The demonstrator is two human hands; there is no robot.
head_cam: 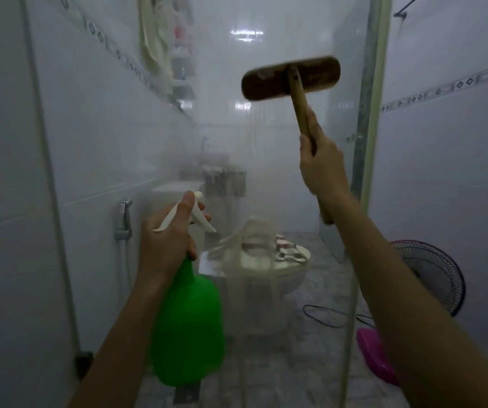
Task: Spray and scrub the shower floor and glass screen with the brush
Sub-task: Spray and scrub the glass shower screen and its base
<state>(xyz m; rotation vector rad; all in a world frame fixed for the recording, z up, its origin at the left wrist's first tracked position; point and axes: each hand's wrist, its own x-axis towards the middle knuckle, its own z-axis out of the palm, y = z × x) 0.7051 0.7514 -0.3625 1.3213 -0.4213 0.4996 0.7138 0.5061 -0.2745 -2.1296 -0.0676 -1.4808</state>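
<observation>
you're on the glass screen (pixel 237 142) step, scrubbing. your right hand (pixel 320 163) is wrapped round the wooden handle of the brush (pixel 291 78). the head is up high near the right frame and looks flat on the glass, but it's blurred so contact isn't sure. your left hand (pixel 169 234) grasps the neck of the green spray bottle (pixel 188 322), low left, fingers at the white trigger. the glass looks fogged, with thin drips under the brush head. next move likely calls for firm, even strokes down over the misted lower part. can't tell if the floor is done.
</observation>
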